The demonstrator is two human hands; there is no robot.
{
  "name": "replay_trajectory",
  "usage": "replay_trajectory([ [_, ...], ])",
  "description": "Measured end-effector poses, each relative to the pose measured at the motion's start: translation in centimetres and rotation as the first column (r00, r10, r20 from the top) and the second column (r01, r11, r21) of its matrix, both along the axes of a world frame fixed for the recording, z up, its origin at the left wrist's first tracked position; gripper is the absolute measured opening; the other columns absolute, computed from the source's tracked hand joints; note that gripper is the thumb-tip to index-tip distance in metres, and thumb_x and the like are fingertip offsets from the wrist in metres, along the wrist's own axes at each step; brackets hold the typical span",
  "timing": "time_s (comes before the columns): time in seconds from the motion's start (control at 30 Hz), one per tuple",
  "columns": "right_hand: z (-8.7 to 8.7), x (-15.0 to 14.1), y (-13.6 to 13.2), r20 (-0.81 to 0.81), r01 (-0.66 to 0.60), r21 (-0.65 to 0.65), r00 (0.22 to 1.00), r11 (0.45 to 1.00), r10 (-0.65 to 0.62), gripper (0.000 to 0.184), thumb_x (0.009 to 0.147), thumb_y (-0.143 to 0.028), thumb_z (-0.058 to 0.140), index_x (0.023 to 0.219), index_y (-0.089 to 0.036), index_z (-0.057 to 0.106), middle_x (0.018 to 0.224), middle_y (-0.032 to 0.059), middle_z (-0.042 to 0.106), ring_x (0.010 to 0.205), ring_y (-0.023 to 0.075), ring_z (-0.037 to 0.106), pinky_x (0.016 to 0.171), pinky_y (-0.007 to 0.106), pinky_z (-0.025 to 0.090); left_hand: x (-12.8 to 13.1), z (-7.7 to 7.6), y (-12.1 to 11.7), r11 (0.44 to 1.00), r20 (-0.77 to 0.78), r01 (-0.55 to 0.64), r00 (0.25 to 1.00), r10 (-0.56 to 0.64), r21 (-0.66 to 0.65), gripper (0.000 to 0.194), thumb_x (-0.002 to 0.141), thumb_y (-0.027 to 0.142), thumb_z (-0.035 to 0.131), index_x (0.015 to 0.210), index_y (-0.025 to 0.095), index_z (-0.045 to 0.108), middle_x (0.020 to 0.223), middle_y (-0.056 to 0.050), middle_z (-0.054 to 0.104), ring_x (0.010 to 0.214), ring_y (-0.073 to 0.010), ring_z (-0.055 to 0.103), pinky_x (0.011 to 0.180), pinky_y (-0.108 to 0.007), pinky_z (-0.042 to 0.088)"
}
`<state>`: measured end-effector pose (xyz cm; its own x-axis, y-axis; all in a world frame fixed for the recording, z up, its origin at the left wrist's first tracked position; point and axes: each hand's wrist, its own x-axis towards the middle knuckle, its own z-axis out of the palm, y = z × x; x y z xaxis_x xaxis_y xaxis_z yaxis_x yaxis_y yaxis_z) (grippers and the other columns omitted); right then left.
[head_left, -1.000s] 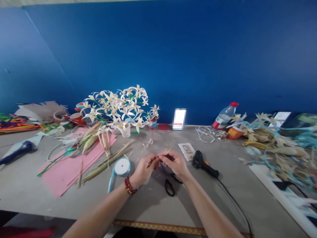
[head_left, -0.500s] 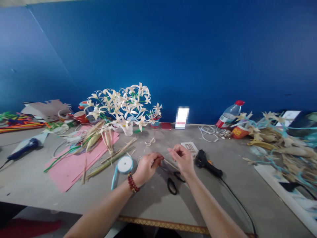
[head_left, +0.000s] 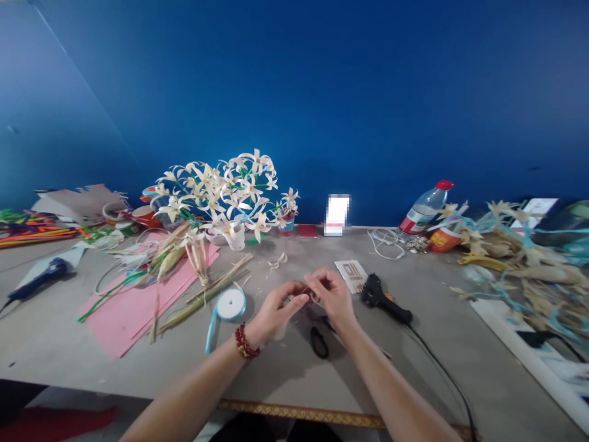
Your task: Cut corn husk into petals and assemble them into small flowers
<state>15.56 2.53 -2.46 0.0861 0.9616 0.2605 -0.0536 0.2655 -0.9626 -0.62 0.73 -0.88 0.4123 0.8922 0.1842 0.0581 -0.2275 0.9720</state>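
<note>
My left hand (head_left: 278,312), a red bead bracelet (head_left: 246,341) at its wrist, meets my right hand (head_left: 335,299) above the middle of the table. Fingertips of both are pinched together on a thin pale strip (head_left: 387,354), whose tail shows beyond my right wrist; the held part is mostly hidden by the fingers. Below them lie black-handled scissors (head_left: 319,342), partly covered by my right hand. A roll of light blue ribbon (head_left: 230,304) is left of my left hand. To the right of my right hand rests a black glue gun (head_left: 385,301).
White husk-like flowers (head_left: 230,190) stand in cups at the back. Pink paper (head_left: 124,313) with dried stalks (head_left: 202,307) covers the left, near a blue glue gun (head_left: 41,282). A tilted bottle (head_left: 426,209) and a pile of husks (head_left: 543,270) are at right. The glue gun's cord (head_left: 442,368) trails forward.
My hands have come together, the right moving left until the fingertips meet. The left thumb now stretches toward the right fingers. The view has shifted slightly.
</note>
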Motion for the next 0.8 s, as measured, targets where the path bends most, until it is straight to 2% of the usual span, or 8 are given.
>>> replay_trajectory([
  [0.1, -0.2, -0.6, -0.3, -0.022, -0.125, -0.074, 0.992, 0.989, 0.124, 0.03, 0.077, -0.046, 0.073, 0.07, -0.019, 0.061, 0.057, -0.0041, 0.054, 0.046, 0.009, 0.044, 0.045, 0.022, 0.036, 0.3, -0.5, 0.4, 0.985, 0.051, -0.072, 0.995, 0.081, -0.154, 0.041, 0.088, 0.052, 0.056, 0.073, 0.014, 0.062, 0.061, -0.001, 0.06, 0.06, -0.0125, 0.052, 0.062, -0.024, 0.039],
  [0.17, -0.1, -0.4, -0.3, -0.039, -0.15, -0.105, 0.988, 0.983, 0.147, 0.03, 0.078, -0.048, 0.071, 0.079, -0.018, 0.067, 0.06, -0.003, 0.057, 0.047, 0.0097, 0.047, 0.046, 0.022, 0.038, 0.3, -0.8, 0.6, 0.974, 0.076, -0.087, 0.992, 0.104, -0.208, 0.042, 0.084, 0.053, 0.06, 0.068, 0.014, 0.061, 0.055, 0.002, 0.055, 0.054, -0.01, 0.046, 0.056, -0.023, 0.034],
  [0.27, 0.2, 0.2, -0.1, -0.048, -0.122, -0.097, 0.992, 0.988, 0.118, 0.03, 0.08, -0.047, 0.069, 0.076, -0.018, 0.069, 0.059, -0.0028, 0.056, 0.049, 0.0096, 0.047, 0.047, 0.022, 0.039, 0.2, -0.8, 0.7, 0.965, 0.134, -0.066, 0.986, 0.102, -0.254, 0.039, 0.08, 0.052, 0.066, 0.072, 0.014, 0.064, 0.056, 0.001, 0.057, 0.054, -0.0094, 0.046, 0.055, -0.022, 0.033],
  [0.43, 0.7, 0.7, -0.2, 0.028, -0.051, -0.001, 0.998, 0.999, 0.051, 0.034, 0.08, -0.039, 0.072, 0.057, -0.018, 0.058, 0.05, -0.0048, 0.049, 0.046, 0.0077, 0.041, 0.046, 0.021, 0.033, 0.3, -0.6, 0.6, 0.944, 0.225, -0.045, 0.966, 0.124, -0.326, 0.036, 0.071, 0.048, 0.077, 0.072, 0.014, 0.064, 0.059, 0.0, 0.063, 0.056, -0.0103, 0.052, 0.06, -0.023, 0.039],
  [0.53, 0.7, 0.7, -0.3, 0.028, -0.149, -0.009, 0.988, 0.989, 0.15, 0.022, 0.082, -0.04, 0.069, 0.077, -0.018, 0.07, 0.061, -0.0013, 0.06, 0.049, 0.0094, 0.048, 0.047, 0.021, 0.039, 0.3, -0.6, 0.6, 0.932, 0.245, -0.022, 0.962, 0.118, -0.362, 0.036, 0.07, 0.047, 0.077, 0.071, 0.014, 0.064, 0.058, 0.0, 0.064, 0.056, -0.01, 0.052, 0.06, -0.022, 0.039],
  [0.63, 0.6, 0.8, -0.4, 0.03, -0.21, -0.023, 0.977, 0.978, 0.21, 0.024, 0.085, -0.041, 0.066, 0.087, -0.019, 0.073, 0.064, 0.0007, 0.064, 0.052, 0.0109, 0.052, 0.048, 0.022, 0.041, 0.1, -0.6, 0.6, 0.922, 0.276, 0.027, 0.957, 0.087, -0.385, 0.034, 0.075, 0.046, 0.074, 0.071, 0.013, 0.064, 0.059, -0.001, 0.063, 0.056, -0.0094, 0.052, 0.06, -0.022, 0.039],
  [0.7, 0.5, 0.9, -0.3, 0.037, -0.155, -0.011, 0.987, 0.988, 0.156, 0.025, 0.085, -0.042, 0.066, 0.079, -0.018, 0.072, 0.061, 0.0001, 0.062, 0.051, 0.0107, 0.051, 0.047, 0.022, 0.039, 0.0, -0.7, 0.5, 0.923, 0.286, 0.058, 0.956, 0.058, -0.38, 0.033, 0.078, 0.045, 0.072, 0.074, 0.013, 0.066, 0.059, -0.001, 0.064, 0.056, -0.0095, 0.052, 0.061, -0.022, 0.04],
  [0.8, 0.4, 1.1, -0.1, 0.044, 0.001, 0.04, 0.999, 0.999, -0.003, 0.03, 0.083, -0.041, 0.069, 0.064, -0.018, 0.064, 0.053, -0.003, 0.054, 0.047, 0.0091, 0.044, 0.046, 0.022, 0.035, 0.1, -0.6, 0.5, 0.935, 0.265, 0.059, 0.963, 0.038, -0.349, 0.033, 0.079, 0.046, 0.07, 0.077, 0.012, 0.068, 0.061, -0.002, 0.065, 0.058, -0.0105, 0.055, 0.063, -0.023, 0.042],
])
